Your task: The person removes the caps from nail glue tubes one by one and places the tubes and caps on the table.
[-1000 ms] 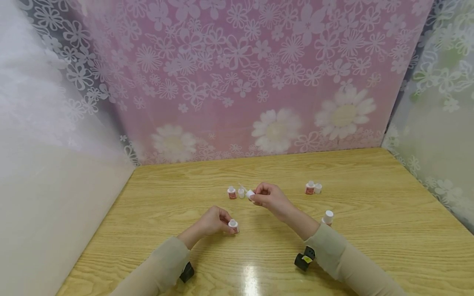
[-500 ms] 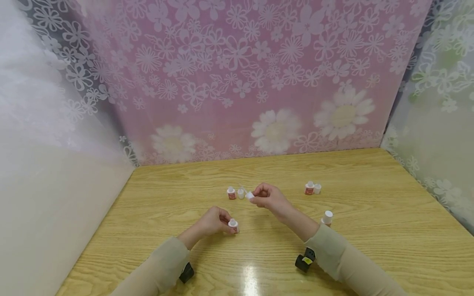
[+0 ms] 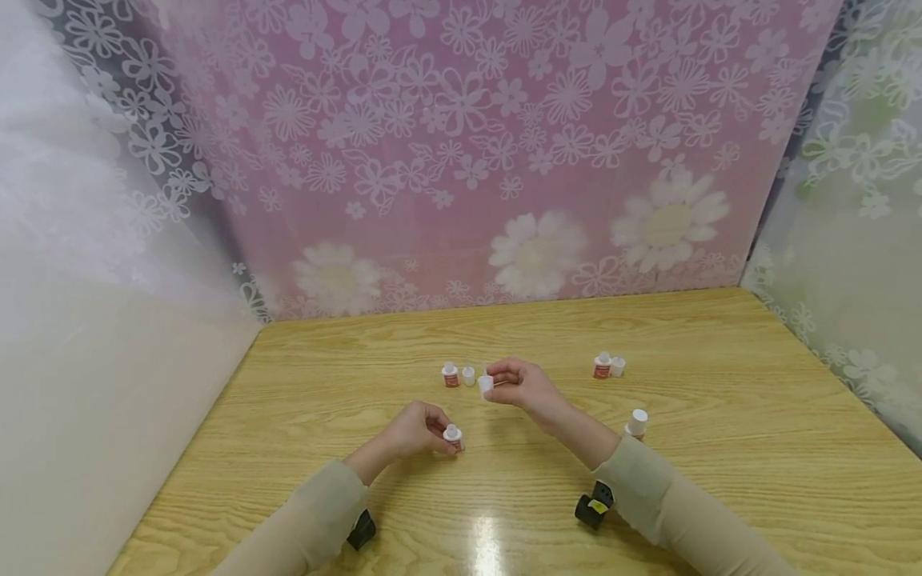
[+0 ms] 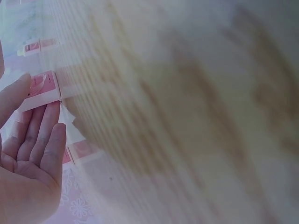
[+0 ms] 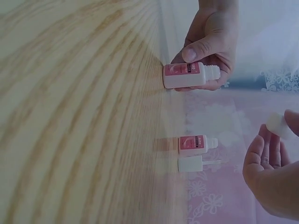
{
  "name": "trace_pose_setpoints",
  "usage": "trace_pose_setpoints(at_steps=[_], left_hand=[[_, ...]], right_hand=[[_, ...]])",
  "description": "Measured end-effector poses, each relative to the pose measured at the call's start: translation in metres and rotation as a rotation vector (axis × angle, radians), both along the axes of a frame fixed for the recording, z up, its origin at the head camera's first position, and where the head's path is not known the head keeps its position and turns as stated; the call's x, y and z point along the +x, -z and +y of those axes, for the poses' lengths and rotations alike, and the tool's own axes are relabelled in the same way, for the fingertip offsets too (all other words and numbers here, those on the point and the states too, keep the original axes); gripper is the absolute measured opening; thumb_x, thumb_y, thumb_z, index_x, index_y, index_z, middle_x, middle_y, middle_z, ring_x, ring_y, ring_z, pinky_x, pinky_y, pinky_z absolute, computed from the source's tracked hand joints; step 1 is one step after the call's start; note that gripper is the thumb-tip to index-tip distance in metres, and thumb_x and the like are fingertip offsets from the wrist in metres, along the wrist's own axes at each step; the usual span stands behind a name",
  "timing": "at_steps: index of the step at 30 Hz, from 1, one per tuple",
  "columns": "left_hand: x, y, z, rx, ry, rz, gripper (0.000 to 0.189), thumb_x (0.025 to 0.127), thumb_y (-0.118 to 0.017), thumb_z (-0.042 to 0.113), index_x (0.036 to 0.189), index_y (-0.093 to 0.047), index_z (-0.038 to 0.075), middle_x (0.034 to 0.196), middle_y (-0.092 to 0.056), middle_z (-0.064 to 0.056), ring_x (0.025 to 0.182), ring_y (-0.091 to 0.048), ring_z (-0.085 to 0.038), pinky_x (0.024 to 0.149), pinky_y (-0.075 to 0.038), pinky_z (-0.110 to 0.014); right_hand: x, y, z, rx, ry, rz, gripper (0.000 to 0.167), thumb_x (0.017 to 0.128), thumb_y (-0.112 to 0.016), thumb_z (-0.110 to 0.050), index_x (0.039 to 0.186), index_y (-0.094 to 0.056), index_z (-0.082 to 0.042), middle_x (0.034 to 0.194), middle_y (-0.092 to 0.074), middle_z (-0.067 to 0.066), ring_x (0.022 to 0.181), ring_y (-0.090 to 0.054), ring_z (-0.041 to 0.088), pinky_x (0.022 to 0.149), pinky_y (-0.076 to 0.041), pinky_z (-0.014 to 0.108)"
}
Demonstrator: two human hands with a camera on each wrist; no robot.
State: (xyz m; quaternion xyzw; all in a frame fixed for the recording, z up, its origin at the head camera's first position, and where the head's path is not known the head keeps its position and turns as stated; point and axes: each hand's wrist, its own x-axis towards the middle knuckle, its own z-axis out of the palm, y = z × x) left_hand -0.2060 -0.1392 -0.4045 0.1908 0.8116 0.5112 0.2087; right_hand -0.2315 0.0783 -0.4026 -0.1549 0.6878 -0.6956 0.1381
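Note:
My left hand (image 3: 414,432) pinches a small white bottle (image 5: 184,76) with a pink label, between thumb and fingers. The bottle stands upright low at the table, its threaded neck uncovered. My right hand (image 3: 529,392) pinches a white screw cap (image 3: 486,389) by its side, raised above the table. The cap's thin applicator stem points upward in the head view. Just left of that cap stand a second uncapped bottle (image 3: 450,376) and its cap (image 3: 469,376), set down with the stem up.
At the back right stands another uncapped bottle (image 3: 602,367) with a cap (image 3: 618,367) beside it. A capped bottle (image 3: 637,423) is partly hidden behind my right forearm. A pink floral backdrop (image 3: 432,160) rises behind the wooden table (image 3: 324,360), with pale sheets at both sides.
The cap in my right hand has turned from leaning up-left to nearly upright, and its stem with it. The right fingers have shifted slightly. My left hand and its bottle have barely moved.

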Motion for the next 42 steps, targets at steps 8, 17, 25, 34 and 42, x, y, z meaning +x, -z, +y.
trace_pose_setpoints(at_steps=[8,17,25,34,42], left_hand=[[-0.001,0.001,-0.001,-0.010,-0.001,0.018,0.018,0.069,-0.070,-0.008,0.084,-0.061,-0.009,0.080,-0.065,-0.019,0.072,-0.062,-0.017,0.060,-0.046,-0.022],[-0.001,-0.001,-0.002,-0.002,0.000,0.034,0.017,0.071,-0.068,-0.008,0.086,-0.061,-0.010,0.081,-0.064,-0.019,0.073,-0.062,-0.019,0.061,-0.046,-0.023],[-0.007,0.009,-0.005,-0.001,0.000,0.031,0.015,0.071,-0.068,-0.007,0.084,-0.062,-0.009,0.080,-0.065,-0.017,0.072,-0.062,-0.017,0.058,-0.046,-0.024],[-0.017,0.029,-0.012,-0.006,-0.024,0.017,0.018,0.071,-0.071,-0.001,0.087,-0.064,-0.004,0.079,-0.066,-0.011,0.073,-0.063,-0.016,0.061,-0.047,-0.025],[-0.020,0.028,-0.012,-0.042,-0.035,0.040,0.020,0.069,-0.074,0.001,0.086,-0.064,-0.001,0.079,-0.065,-0.005,0.074,-0.061,-0.013,0.063,-0.047,-0.025]], right_hand=[[-0.001,0.001,-0.002,0.030,0.016,-0.011,0.031,0.079,-0.063,-0.001,0.106,-0.051,0.010,0.091,-0.057,0.007,0.083,-0.054,0.015,0.079,-0.044,0.038],[0.000,0.002,-0.004,0.109,0.024,0.038,0.025,0.078,-0.066,-0.005,0.097,-0.054,0.006,0.084,-0.057,0.005,0.078,-0.054,0.015,0.076,-0.045,0.038],[0.001,0.007,-0.010,0.190,-0.007,0.115,0.021,0.074,-0.068,-0.002,0.089,-0.055,0.005,0.078,-0.058,0.004,0.074,-0.055,0.014,0.066,-0.046,0.028],[-0.001,0.013,-0.018,0.411,-0.088,0.286,0.017,0.073,-0.070,-0.004,0.083,-0.056,-0.003,0.080,-0.057,0.003,0.075,-0.059,0.016,0.062,-0.048,0.028],[-0.004,0.018,-0.021,0.473,-0.170,0.348,0.019,0.070,-0.071,0.001,0.080,-0.056,-0.003,0.077,-0.057,0.002,0.072,-0.060,0.015,0.060,-0.048,0.025]])
